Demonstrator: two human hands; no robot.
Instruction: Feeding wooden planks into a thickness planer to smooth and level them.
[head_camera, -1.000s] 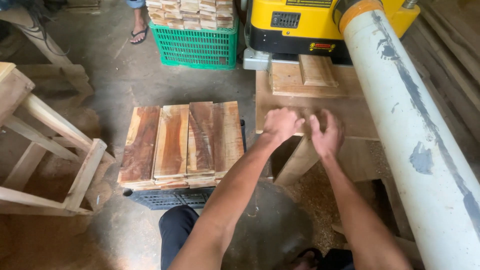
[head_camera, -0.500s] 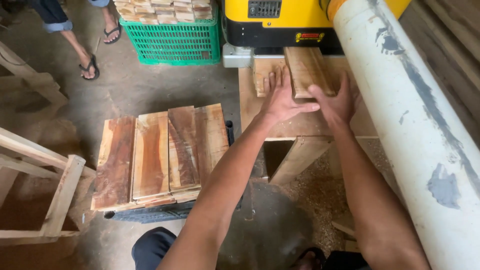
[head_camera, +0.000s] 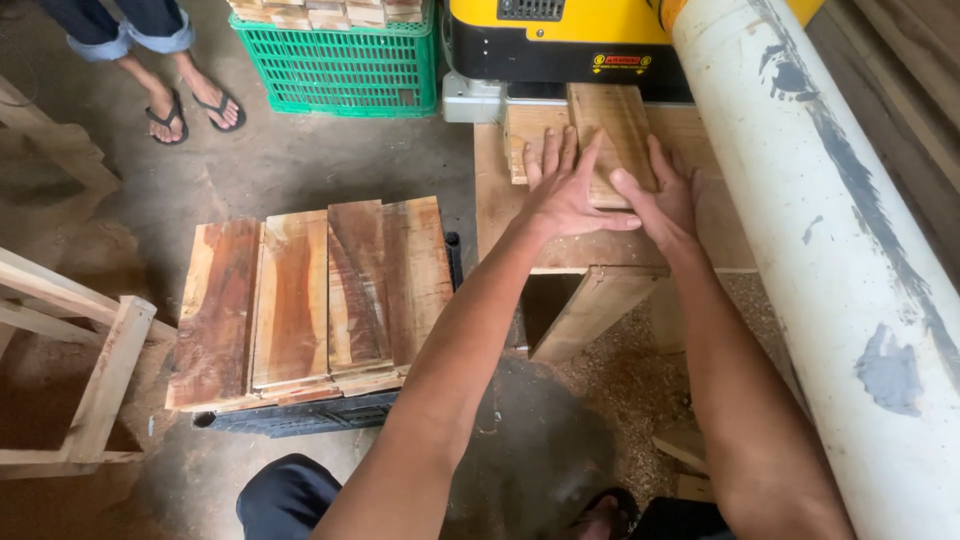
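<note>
The yellow-and-black planer machine (head_camera: 560, 35) is the landmark. Beside it runs a thick white plastic pipe (head_camera: 830, 250). At its mouth lies a short pale wooden board (head_camera: 612, 120); left hand (head_camera: 565, 195) and right hand (head_camera: 665, 205) press flat on it, fingers spread.

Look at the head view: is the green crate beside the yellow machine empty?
No: the green crate holds stacked wooden pieces that show above its rim.

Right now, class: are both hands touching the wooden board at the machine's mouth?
Touching. The head view shows the left hand and right hand pressed flat on the wooden board.
</note>
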